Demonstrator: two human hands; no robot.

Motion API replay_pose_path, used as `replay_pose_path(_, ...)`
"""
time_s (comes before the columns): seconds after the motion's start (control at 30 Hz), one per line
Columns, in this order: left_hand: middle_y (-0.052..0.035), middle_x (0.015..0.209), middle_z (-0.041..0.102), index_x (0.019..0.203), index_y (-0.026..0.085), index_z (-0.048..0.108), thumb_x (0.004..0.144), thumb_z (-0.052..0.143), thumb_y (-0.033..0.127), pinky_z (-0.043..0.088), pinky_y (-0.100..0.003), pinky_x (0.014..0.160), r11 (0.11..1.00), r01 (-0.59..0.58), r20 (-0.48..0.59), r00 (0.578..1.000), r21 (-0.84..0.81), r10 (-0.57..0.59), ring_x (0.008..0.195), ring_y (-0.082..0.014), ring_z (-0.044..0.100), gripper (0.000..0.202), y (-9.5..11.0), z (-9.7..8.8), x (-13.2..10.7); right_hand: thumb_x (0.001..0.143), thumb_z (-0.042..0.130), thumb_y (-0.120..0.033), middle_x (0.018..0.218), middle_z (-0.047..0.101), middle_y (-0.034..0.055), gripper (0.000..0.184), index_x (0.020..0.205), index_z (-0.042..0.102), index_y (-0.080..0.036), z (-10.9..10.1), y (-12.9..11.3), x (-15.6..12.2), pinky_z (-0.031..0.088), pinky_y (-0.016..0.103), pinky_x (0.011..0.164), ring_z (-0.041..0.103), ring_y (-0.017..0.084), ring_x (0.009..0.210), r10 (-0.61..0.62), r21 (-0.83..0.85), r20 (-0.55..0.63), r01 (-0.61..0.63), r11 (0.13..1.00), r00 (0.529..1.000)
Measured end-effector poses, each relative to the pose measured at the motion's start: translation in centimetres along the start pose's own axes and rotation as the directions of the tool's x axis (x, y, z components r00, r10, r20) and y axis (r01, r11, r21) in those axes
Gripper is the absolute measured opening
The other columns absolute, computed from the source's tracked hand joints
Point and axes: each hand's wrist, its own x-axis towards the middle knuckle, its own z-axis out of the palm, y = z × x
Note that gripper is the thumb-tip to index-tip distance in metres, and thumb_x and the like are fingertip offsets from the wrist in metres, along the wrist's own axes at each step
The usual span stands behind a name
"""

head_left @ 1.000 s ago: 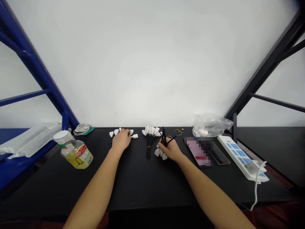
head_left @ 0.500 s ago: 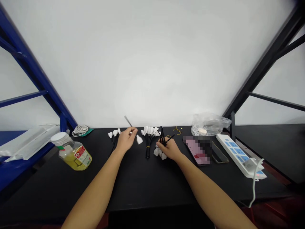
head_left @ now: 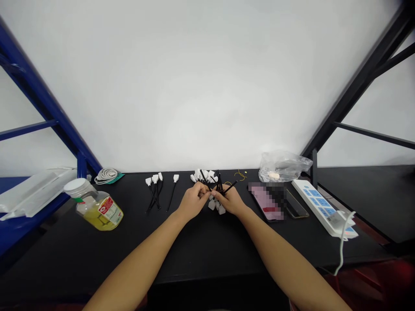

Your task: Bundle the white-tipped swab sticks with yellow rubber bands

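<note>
My left hand (head_left: 193, 201) is closed, its thumb and fingers pinching a short black cable (head_left: 205, 178) whose free end points up and away. My right hand (head_left: 231, 201) grips a bunch of short black cables with white connectors (head_left: 218, 206); the connectors hang below the fingers and the black ends fan out above. The fingertips of both hands meet at this bunch. Just behind them lies another cable bundle (head_left: 201, 173), partly covered by the hands. Several loose cables (head_left: 155, 186) and one single cable (head_left: 172, 192) lie to the left on the black table (head_left: 197, 255).
A lidded jar of yellow contents (head_left: 100, 211) and a coiled white cable (head_left: 106, 175) are at left. On the right are a phone (head_left: 264, 201), a second phone (head_left: 297, 206), a power strip (head_left: 320, 205), a clear plastic bag (head_left: 283, 166) and yellow rubber bands (head_left: 240, 175).
My left hand has moved right with its cable, from near the loose cables to the bunch in my right hand. My right hand has stayed nearly in place.
</note>
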Motion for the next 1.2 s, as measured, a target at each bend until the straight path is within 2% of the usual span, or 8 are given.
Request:
replay_pose_path(0.13, 0.0003, 0.084, 0.069, 0.09, 0.022, 0.055, 0.088, 0.062, 0.027, 0.051, -0.027, 0.074, 0.998, 0.001, -0.067, 0.998, 0.067, 0.004, 0.078, -0.0146, 0.066, 0.009, -0.4, 0.1, 0.0, 0.096, 0.054, -0.046, 0.077, 0.069, 0.0049, 0.031, 0.081, 0.066, -0.022, 0.1, 0.1, 0.0, 0.05, 0.031, 0.068, 0.065, 0.02, 0.073, -0.014, -0.059, -0.06, 0.01, 0.998, 0.998)
replay_pose_path(0.33, -0.0015, 0.091, 0.07, 0.095, 0.022, 0.065, 0.09, 0.06, 0.022, 0.053, -0.026, 0.073, 0.985, -0.124, 0.16, 0.982, 0.118, 0.105, 0.079, -0.0148, 0.066, 0.007, -1.0, 0.8, -0.1, 0.096, 0.055, -0.047, 0.089, 0.068, 0.0077, 0.027, 0.097, 0.065, -0.022, -0.1, 0.2, 0.0, 0.051, 0.035, 0.076, 0.064, 0.022, 0.083, -0.068, -0.078, -0.124, 0.058, 0.995, 0.99)
replay_pose_path(0.57, -0.0047, 0.103, 0.069, 0.097, 0.022, 0.069, 0.097, 0.054, 0.03, 0.054, -0.027, 0.08, 0.955, -0.226, 0.15, 0.968, 0.192, 0.199, 0.086, -0.0149, 0.066, 0.018, -1.3, -0.3, 0.6, 0.097, 0.055, -0.043, 0.083, 0.066, 0.0063, 0.026, 0.086, 0.063, -0.021, -0.1, -0.1, 0.0, 0.05, 0.034, 0.073, 0.06, 0.02, 0.078, -0.121, -0.077, -0.081, 0.115, 0.99, 0.989)
replay_pose_path(0.63, -0.0044, 0.107, 0.068, 0.099, 0.023, 0.07, 0.097, 0.053, 0.031, 0.052, -0.03, 0.087, 0.921, -0.177, 0.095, 0.984, 0.346, 0.153, 0.097, -0.0179, 0.067, 0.018, -1.9, -1.8, 1.1, 0.097, 0.054, -0.042, 0.08, 0.065, 0.0057, 0.026, 0.084, 0.061, -0.022, 0.0, 0.0, 0.0, 0.05, 0.033, 0.071, 0.06, 0.019, 0.076, -0.06, -0.082, -0.117, 0.051, 0.995, 0.991)
replay_pose_path(0.73, -0.0072, 0.116, 0.066, 0.108, 0.024, 0.068, 0.098, 0.048, 0.034, 0.052, -0.031, 0.085, 0.822, 0.102, -0.068, 0.995, 0.56, -0.077, 0.1, -0.0217, 0.067, 0.025, -3.6, -4.8, 1.8, 0.096, 0.054, -0.043, 0.077, 0.065, 0.0056, 0.025, 0.083, 0.06, -0.022, 0.1, 0.2, 0.0, 0.05, 0.033, 0.07, 0.06, 0.02, 0.074, 0.016, -0.093, -0.126, -0.028, 0.995, 0.992)
replay_pose_path(0.9, -0.0156, 0.117, 0.069, 0.12, 0.02, 0.062, 0.087, 0.058, 0.051, 0.051, -0.04, 0.083, 0.579, 0.404, -0.047, 0.846, 0.709, -0.532, 0.106, -0.0338, 0.067, 0.045, -6.5, -8.3, 2.2, 0.096, 0.054, -0.044, 0.077, 0.067, 0.0063, 0.027, 0.083, 0.062, -0.022, 0.0, 0.2, 0.1, 0.05, 0.034, 0.07, 0.061, 0.02, 0.074, 0.036, -0.079, -0.102, -0.044, 0.996, 0.994)
replay_pose_path(1.07, -0.0154, 0.114, 0.072, 0.128, 0.025, 0.059, 0.087, 0.052, 0.033, 0.051, -0.041, 0.083, 0.573, 0.373, 0.009, 0.833, 0.729, -0.554, 0.103, -0.0337, 0.069, 0.043, -6.6, -7.7, 2.2, 0.095, 0.055, -0.041, 0.078, 0.068, 0.0061, 0.025, 0.082, 0.062, -0.021, 0.0, 0.0, 0.1, 0.049, 0.034, 0.071, 0.062, 0.02, 0.074, 0.026, -0.079, -0.088, -0.033, 0.996, 0.996)
replay_pose_path(1.2, -0.009, 0.112, 0.074, 0.109, 0.028, 0.07, 0.085, 0.053, 0.028, 0.051, -0.037, 0.083, 0.612, 0.331, 0.07, 0.841, 0.718, -0.537, 0.103, -0.0298, 0.068, 0.03, -6.2, -7.2, 2.3, 0.095, 0.055, -0.039, 0.076, 0.067, 0.0053, 0.024, 0.081, 0.061, -0.022, -0.1, 0.0, 0.2, 0.048, 0.034, 0.07, 0.063, 0.021, 0.075, 0.028, -0.078, -0.085, -0.035, 0.996, 0.996)
